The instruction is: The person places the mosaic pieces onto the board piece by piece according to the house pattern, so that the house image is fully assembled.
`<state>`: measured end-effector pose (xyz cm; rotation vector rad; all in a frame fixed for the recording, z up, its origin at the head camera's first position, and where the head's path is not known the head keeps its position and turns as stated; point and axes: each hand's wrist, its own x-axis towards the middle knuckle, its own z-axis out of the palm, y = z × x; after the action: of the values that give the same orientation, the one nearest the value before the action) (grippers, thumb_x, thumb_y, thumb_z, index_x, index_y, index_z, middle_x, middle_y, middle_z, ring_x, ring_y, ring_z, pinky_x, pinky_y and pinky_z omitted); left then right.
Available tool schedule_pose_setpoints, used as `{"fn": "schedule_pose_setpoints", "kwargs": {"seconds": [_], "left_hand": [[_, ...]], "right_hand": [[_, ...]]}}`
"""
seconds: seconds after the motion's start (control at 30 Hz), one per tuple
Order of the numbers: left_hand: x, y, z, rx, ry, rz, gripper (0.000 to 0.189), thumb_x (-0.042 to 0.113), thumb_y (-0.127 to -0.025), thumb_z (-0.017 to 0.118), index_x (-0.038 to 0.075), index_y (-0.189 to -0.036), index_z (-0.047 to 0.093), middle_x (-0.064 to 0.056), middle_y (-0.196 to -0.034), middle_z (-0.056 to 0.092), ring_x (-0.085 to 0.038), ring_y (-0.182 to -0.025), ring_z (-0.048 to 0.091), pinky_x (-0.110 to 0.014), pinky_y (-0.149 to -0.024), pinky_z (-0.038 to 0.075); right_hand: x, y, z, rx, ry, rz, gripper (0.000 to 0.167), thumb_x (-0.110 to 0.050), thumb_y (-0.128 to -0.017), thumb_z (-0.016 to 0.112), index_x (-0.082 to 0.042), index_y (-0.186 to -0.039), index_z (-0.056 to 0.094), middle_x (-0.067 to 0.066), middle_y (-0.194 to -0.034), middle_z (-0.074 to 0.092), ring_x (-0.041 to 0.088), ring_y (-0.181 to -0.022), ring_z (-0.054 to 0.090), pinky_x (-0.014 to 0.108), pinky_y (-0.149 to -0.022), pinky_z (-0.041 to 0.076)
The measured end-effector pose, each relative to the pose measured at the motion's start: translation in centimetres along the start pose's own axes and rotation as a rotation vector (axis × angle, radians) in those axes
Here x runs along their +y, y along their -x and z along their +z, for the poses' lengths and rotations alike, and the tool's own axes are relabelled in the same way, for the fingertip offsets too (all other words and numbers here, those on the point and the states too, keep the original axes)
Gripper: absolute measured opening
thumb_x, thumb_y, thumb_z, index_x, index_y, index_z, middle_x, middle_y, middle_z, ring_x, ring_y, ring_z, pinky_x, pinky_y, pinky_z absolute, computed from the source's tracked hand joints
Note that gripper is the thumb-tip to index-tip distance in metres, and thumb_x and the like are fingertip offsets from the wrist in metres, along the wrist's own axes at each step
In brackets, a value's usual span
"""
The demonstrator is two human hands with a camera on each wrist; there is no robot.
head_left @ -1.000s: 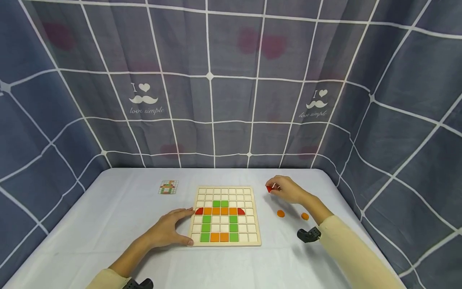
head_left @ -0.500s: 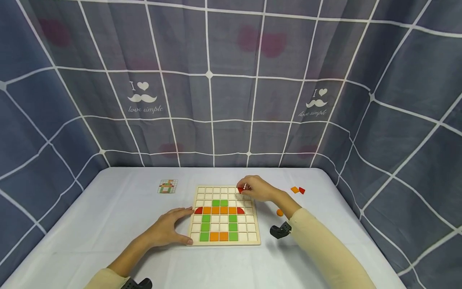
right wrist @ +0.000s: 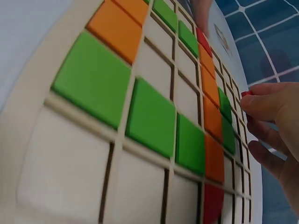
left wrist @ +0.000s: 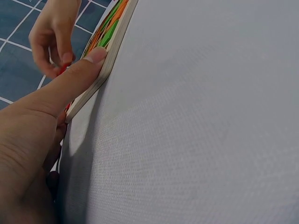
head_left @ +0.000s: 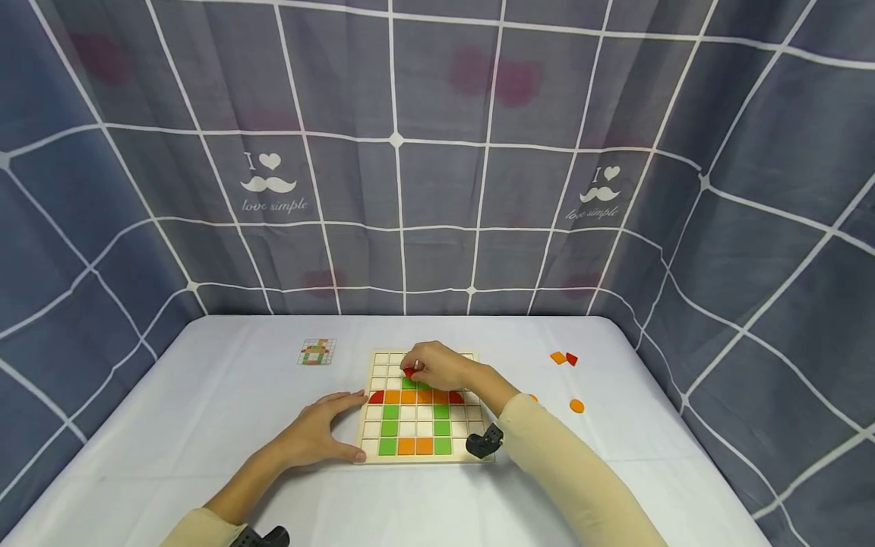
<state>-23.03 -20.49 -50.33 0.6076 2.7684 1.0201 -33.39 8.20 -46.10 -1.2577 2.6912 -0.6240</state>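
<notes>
My left hand rests along the left side of a wooden grid board, fingers spread and thumb on the near-left corner. Over the board's far part, my right hand pinches a small red tile between thumb and fingertips, just above two green squares. The right wrist view shows the red tile mostly covered by the fingers. On the board, a row of orange squares ends in rounded red tiles, with green squares in columns below and two orange squares between their feet.
A small printed pattern card lies at the back left. At the right are an orange diamond tile, a red tile beside it and an orange disc. My right sleeve partly covers another orange piece.
My right hand has carried the red tile leftward from the table's right side, across the board's far right corner, to the board's upper middle. The left hand has stayed on the board's edge.
</notes>
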Motion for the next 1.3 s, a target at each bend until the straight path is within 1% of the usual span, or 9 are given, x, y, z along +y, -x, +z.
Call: {"fn": "schedule_pose_setpoints", "kwargs": {"seconds": [0.27, 0.37, 0.47, 0.57, 0.77, 0.9, 1.03, 1.13, 1.3], "left_hand": [[0.0, -0.1, 0.0, 0.002, 0.012, 0.006, 0.101, 0.058, -0.064, 0.094, 0.016, -0.148, 0.059, -0.006, -0.155, 0.050, -0.042, -0.144, 0.038, -0.072, -0.111, 0.030], [0.0, -0.1, 0.0, -0.001, 0.009, 0.013, 0.101, 0.058, -0.064, 0.094, 0.015, -0.148, 0.059, -0.006, -0.155, 0.050, -0.042, -0.144, 0.038, -0.073, -0.111, 0.028], [0.0, 0.0, -0.1, -0.001, 0.002, 0.014, 0.100, 0.059, -0.064, 0.093, 0.016, -0.148, 0.059, -0.005, -0.155, 0.050, -0.041, -0.145, 0.037, -0.075, -0.111, 0.026], [0.0, 0.0, -0.1, 0.000, -0.002, 0.018, 0.100, 0.059, -0.065, 0.093, 0.016, -0.148, 0.058, -0.005, -0.156, 0.050, -0.040, -0.145, 0.037, -0.075, -0.111, 0.025], [0.0, 0.0, 0.0, -0.003, -0.007, 0.024, 0.101, 0.059, -0.065, 0.093, 0.015, -0.149, 0.058, -0.005, -0.155, 0.050, -0.040, -0.145, 0.038, -0.075, -0.112, 0.024], [0.0, 0.1, 0.1, -0.004, 0.001, 0.013, 0.101, 0.059, -0.065, 0.093, 0.015, -0.149, 0.058, -0.007, -0.155, 0.050, -0.041, -0.144, 0.038, -0.075, -0.111, 0.025], [0.0, 0.1, 0.1, -0.006, 0.009, 0.011, 0.100, 0.058, -0.065, 0.094, 0.015, -0.149, 0.058, -0.007, -0.155, 0.050, -0.041, -0.145, 0.037, -0.075, -0.111, 0.025], [0.0, 0.0, 0.1, -0.007, 0.012, 0.010, 0.100, 0.058, -0.065, 0.094, 0.015, -0.149, 0.058, -0.006, -0.156, 0.049, -0.041, -0.145, 0.037, -0.074, -0.111, 0.026], [-0.1, -0.1, 0.1, -0.007, 0.005, 0.005, 0.101, 0.058, -0.064, 0.094, 0.016, -0.149, 0.058, -0.007, -0.156, 0.049, -0.042, -0.145, 0.037, -0.075, -0.110, 0.028]], "right_hand": [[-1.5, -1.8, 1.3, -0.047, 0.070, -0.049, 0.025, -0.005, -0.097, 0.072, -0.009, -0.122, 0.075, -0.001, -0.114, 0.071, 0.008, -0.102, 0.062, 0.020, -0.096, 0.049], [-1.7, -2.1, 1.5, -0.063, 0.092, -0.054, 0.026, -0.002, -0.098, 0.070, -0.011, -0.121, 0.076, -0.002, -0.115, 0.070, 0.008, -0.105, 0.061, 0.021, -0.099, 0.048], [-2.0, -2.4, 1.7, -0.065, 0.086, -0.051, 0.027, 0.001, -0.099, 0.065, -0.013, -0.118, 0.077, -0.003, -0.116, 0.070, 0.008, -0.110, 0.061, 0.022, -0.103, 0.046], [-2.2, -2.6, 1.9, -0.062, 0.074, -0.046, 0.028, 0.003, -0.100, 0.062, -0.014, -0.116, 0.078, -0.004, -0.116, 0.070, 0.007, -0.109, 0.061, 0.022, -0.104, 0.045], [-2.5, -2.5, 2.1, -0.021, 0.098, -0.032, 0.018, -0.009, -0.100, 0.068, -0.012, -0.115, 0.079, -0.005, -0.110, 0.070, 0.006, -0.096, 0.060, 0.021, -0.095, 0.048], [-2.5, -2.4, 2.2, -0.015, 0.106, -0.008, 0.016, -0.010, -0.101, 0.068, -0.015, -0.109, 0.080, -0.007, -0.107, 0.069, 0.006, -0.100, 0.061, 0.023, -0.101, 0.047], [-2.2, -2.3, 2.3, -0.032, 0.084, 0.002, 0.019, -0.008, -0.102, 0.066, -0.017, -0.109, 0.081, -0.008, -0.108, 0.070, 0.006, -0.106, 0.062, 0.025, -0.106, 0.044], [-1.9, -2.1, 2.2, -0.025, 0.068, -0.002, 0.020, -0.007, -0.101, 0.067, -0.016, -0.114, 0.080, -0.007, -0.111, 0.071, 0.006, -0.105, 0.062, 0.022, -0.101, 0.047], [-1.3, -1.2, 1.1, 0.008, 0.038, 0.002, 0.021, -0.007, -0.099, 0.069, -0.011, -0.117, 0.078, -0.003, -0.114, 0.072, 0.009, -0.102, 0.064, 0.022, -0.092, 0.051]]}}
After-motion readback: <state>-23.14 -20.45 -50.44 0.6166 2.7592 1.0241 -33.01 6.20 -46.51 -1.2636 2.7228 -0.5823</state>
